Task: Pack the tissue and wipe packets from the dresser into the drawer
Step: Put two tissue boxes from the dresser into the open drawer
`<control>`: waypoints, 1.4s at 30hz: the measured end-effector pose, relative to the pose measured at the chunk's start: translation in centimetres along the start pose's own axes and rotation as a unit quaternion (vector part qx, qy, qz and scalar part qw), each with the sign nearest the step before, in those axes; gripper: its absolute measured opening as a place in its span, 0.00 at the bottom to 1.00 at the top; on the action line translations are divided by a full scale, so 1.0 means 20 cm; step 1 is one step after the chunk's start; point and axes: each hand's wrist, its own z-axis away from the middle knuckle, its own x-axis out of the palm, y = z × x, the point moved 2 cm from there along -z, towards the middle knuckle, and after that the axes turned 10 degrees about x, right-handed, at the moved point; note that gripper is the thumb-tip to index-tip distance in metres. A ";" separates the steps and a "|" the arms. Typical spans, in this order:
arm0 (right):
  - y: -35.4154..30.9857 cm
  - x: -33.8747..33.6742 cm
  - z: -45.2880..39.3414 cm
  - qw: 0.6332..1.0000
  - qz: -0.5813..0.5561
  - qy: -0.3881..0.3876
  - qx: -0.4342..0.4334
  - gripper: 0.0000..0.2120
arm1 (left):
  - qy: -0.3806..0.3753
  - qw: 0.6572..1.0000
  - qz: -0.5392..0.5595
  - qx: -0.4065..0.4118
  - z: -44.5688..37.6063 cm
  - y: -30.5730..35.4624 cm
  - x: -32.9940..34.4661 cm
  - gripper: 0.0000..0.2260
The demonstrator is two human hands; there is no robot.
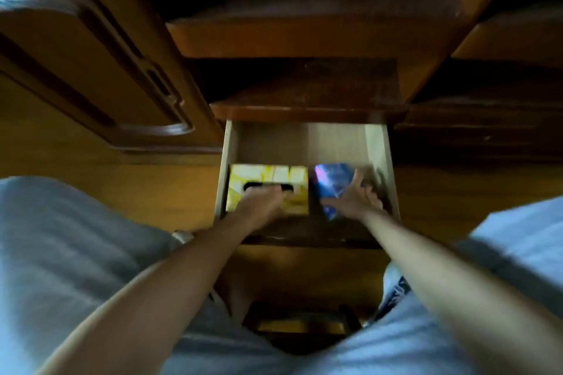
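The pale wooden drawer (pixel 377 167) is pulled out below the dresser top (pixel 307 91). A yellow tissue box (pixel 268 175) with a dark oval slot lies in its left half. My left hand (pixel 262 199) rests on top of that box, fingers over the slot. A blue and purple wipe packet (pixel 330 183) lies tilted in the right half. My right hand (pixel 356 199) is spread against this packet, fingers apart, touching its right side. The frame is blurred, so grips are unclear.
A carved wooden door panel (pixel 91 70) stands at the left. Dark shelves (pixel 304 33) rise behind the drawer. My knees in pale cloth (pixel 76 253) flank the drawer front. A lower dark opening (pixel 301 323) lies under the drawer.
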 end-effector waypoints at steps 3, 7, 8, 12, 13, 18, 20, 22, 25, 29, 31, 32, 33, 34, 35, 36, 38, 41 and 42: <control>-0.05 -0.02 0.10 1.000 0.001 0.000 -0.002 0.60 | -0.028 0.985 0.162 -0.052 0.06 0.01 -0.05 0.22; 0.02 -0.02 0.16 0.998 0.048 0.037 0.013 0.59 | -0.080 0.988 0.133 -0.020 0.13 0.02 0.00 0.07; 0.03 -0.02 0.16 0.998 0.047 0.041 0.031 0.59 | -0.091 0.987 0.130 -0.022 0.14 0.02 0.01 0.09; 0.08 0.05 0.13 0.998 0.019 0.027 0.046 0.58 | -0.093 0.989 0.111 -0.024 0.14 -0.03 0.07 0.15; 0.09 0.08 0.12 0.999 0.017 0.019 0.037 0.57 | -0.097 0.989 0.111 -0.022 0.13 -0.04 0.08 0.14; 0.09 0.15 0.10 1.000 0.005 -0.008 0.026 0.60 | -0.132 0.984 0.116 -0.035 0.13 -0.02 0.06 0.16; 0.05 0.16 0.09 0.999 0.000 -0.035 0.010 0.62 | -0.132 0.983 0.122 -0.041 0.13 -0.02 0.06 0.15; 0.00 0.16 0.08 0.999 -0.009 -0.031 -0.001 0.59 | -0.121 0.985 0.118 -0.042 0.14 -0.02 0.06 0.16; -0.07 0.11 0.03 0.998 -0.006 0.064 -0.029 0.49 | -0.081 0.990 0.106 -0.044 0.15 -0.02 0.06 0.15; -0.11 0.14 -0.06 0.997 0.008 0.000 -0.076 0.28 | -0.020 0.996 0.065 -0.058 0.18 -0.07 0.04 0.14; -0.13 0.17 -0.07 0.998 0.000 -0.022 -0.052 0.24 | -0.007 0.996 0.051 -0.073 0.19 -0.10 0.03 0.13; -0.14 0.18 -0.07 0.999 0.014 -0.015 -0.048 0.24 | -0.006 0.995 0.056 -0.082 0.20 -0.11 0.04 0.12; -0.14 0.19 -0.07 0.998 0.038 -0.005 -0.049 0.25 | -0.005 0.994 0.063 -0.090 0.20 -0.12 0.04 0.12; -0.14 0.19 -0.07 0.997 0.061 0.003 -0.051 0.26 | -0.003 0.993 0.066 -0.093 0.21 -0.12 0.05 0.12; -0.14 0.19 -0.08 0.996 0.077 0.007 -0.050 0.27 | -0.001 0.993 0.067 -0.095 0.21 -0.13 0.05 0.12; -0.15 0.18 -0.08 0.995 0.088 0.006 -0.048 0.27 | 0.003 0.993 0.068 -0.095 0.21 -0.13 0.05 0.12; -0.15 0.17 -0.10 0.994 0.099 -0.005 -0.039 0.27 | 0.009 0.994 0.066 -0.086 0.21 -0.13 0.05 0.12; -0.15 0.16 -0.07 0.997 0.064 -0.042 -0.030 0.28 | 0.006 0.997 0.050 -0.063 0.19 -0.12 0.00 0.13; -0.14 0.17 -0.05 0.997 0.041 -0.055 -0.025 0.29 | 0.009 0.997 0.044 -0.057 0.18 -0.12 -0.02 0.13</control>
